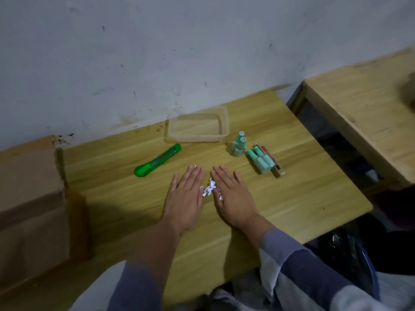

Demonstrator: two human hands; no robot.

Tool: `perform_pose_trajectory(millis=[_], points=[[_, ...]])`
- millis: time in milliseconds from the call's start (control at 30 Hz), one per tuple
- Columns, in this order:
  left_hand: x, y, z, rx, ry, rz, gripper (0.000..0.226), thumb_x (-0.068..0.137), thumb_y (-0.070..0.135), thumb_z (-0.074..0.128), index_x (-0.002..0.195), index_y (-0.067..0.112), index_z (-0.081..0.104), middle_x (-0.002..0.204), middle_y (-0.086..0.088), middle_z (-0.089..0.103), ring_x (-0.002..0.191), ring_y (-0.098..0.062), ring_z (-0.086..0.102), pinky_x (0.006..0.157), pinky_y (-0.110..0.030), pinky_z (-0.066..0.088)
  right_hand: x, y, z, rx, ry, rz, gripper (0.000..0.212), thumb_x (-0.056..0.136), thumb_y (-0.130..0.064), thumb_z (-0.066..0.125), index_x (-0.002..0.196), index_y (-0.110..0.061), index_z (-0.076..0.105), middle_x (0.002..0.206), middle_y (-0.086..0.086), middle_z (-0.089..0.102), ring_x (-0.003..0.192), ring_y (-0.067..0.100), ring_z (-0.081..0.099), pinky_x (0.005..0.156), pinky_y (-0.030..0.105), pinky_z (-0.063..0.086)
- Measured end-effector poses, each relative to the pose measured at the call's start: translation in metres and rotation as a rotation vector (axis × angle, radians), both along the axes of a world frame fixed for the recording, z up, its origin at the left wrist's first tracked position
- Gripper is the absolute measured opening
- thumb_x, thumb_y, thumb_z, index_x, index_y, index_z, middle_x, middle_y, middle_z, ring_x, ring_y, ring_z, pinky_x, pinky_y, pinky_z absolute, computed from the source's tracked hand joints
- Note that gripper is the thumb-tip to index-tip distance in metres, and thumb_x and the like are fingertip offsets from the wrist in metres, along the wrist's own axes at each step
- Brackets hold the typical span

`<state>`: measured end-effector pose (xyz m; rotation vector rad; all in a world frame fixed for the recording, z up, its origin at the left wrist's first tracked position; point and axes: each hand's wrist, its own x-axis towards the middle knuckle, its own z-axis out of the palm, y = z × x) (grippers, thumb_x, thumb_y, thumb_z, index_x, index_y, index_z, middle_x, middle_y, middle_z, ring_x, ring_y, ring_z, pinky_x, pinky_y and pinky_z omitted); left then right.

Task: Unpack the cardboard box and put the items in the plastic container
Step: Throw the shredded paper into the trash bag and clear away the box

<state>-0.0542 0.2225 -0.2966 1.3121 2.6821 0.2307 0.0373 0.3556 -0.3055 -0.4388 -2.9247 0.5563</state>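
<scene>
While both palms lay flat on table [303, 198], my left hand [186, 198] and right hand [233, 198] were spread, fingers straight, white paper scraps [210, 188] between them, touching both. Plastic container [197, 126] sat beyond fingertips, by wall. Green cutter [158, 160] beyond left hand. Teal bottles [258, 159] beyond right hand, outside container. Cardboard box [31, 205] far left of left hand.

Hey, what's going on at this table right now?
A person has both hands flat on the wooden table, the left hand and right hand flanking a small pile of white paper scraps. The clear plastic container holds nothing yet. Small green bottles lie and stand to its right, a green utility knife to its left, and the cardboard box sits at the far left.
</scene>
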Motion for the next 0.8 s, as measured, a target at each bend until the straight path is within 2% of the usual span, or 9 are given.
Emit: perform_pose_trajectory(millis=[67,167,333,467,533,667,800], points=[[0.022,0.008,0.003,0.007,-0.012,-0.042,0.068,0.088,0.037,-0.002,0.153,0.021,0.009,0.16,0.007,0.004,0.147,-0.008,-0.003,0.118,-0.039,-0.006,0.025,0.003,0.001,-0.001,-0.009,-0.058,0.052,0.094,-0.031,0.027,0.139,-0.011,0.045,0.148,0.003,0.042,0.14,0.017,0.033,0.118,0.038,0.018],[0.052,0.025,0.002,0.029,-0.03,-0.121,0.066,0.091,0.037,-0.002,0.153,0.02,0.01,0.16,0.007,0.004,0.147,-0.009,-0.003,0.118,-0.04,-0.006,0.07,0.013,0.002,0.006,-0.023,-0.189,0.051,0.095,-0.032,0.028,0.139,-0.012,0.044,0.149,0.002,0.04,0.14,0.017,0.034,0.116,0.032,0.012],[0.102,0.069,0.0,0.014,-0.042,-0.269,0.06,0.095,0.034,0.006,0.151,0.018,0.022,0.158,0.005,0.019,0.147,-0.013,0.011,0.116,-0.047,-0.001,0.135,0.044,0.006,-0.015,-0.063,-0.392,0.065,0.091,-0.042,0.012,0.145,-0.013,0.034,0.156,0.0,0.025,0.145,0.013,0.016,0.116,0.031,0.002],[0.121,0.105,0.001,-0.003,-0.088,-0.356,0.071,0.086,0.039,-0.01,0.153,0.02,0.006,0.161,0.008,0.001,0.147,-0.01,-0.006,0.117,-0.044,-0.009,0.15,0.071,0.009,-0.043,-0.077,-0.471,0.075,0.086,-0.047,0.004,0.146,-0.012,0.03,0.157,0.003,0.02,0.147,0.017,0.012,0.115,0.032,-0.003],[0.123,0.115,0.004,0.012,-0.115,-0.375,0.074,0.084,0.041,-0.011,0.153,0.022,0.003,0.161,0.01,-0.003,0.146,-0.007,-0.011,0.117,-0.043,-0.011,0.151,0.08,0.01,-0.063,-0.08,-0.483,0.077,0.085,-0.048,0.002,0.147,-0.012,0.027,0.158,0.003,0.018,0.147,0.017,0.01,0.115,0.031,-0.005],[0.118,0.113,0.01,0.082,-0.183,-0.385,0.068,0.087,0.044,0.005,0.153,0.028,0.006,0.159,0.017,0.003,0.144,0.001,-0.009,0.12,-0.041,-0.005,0.149,0.082,0.011,-0.089,-0.085,-0.5,0.054,0.098,-0.035,0.022,0.149,-0.015,0.022,0.159,0.003,0.013,0.148,0.016,0.004,0.116,0.033,-0.006],[0.105,0.094,0.013,0.106,-0.115,-0.332,0.065,0.088,0.038,0.013,0.152,0.03,0.009,0.158,0.018,0.006,0.145,0.0,-0.004,0.12,-0.039,-0.005,0.147,0.075,0.018,-0.205,0.004,-0.487,0.061,0.088,-0.033,0.031,0.148,-0.022,0.024,0.159,0.004,0.015,0.148,0.019,0.003,0.117,0.037,-0.005]])
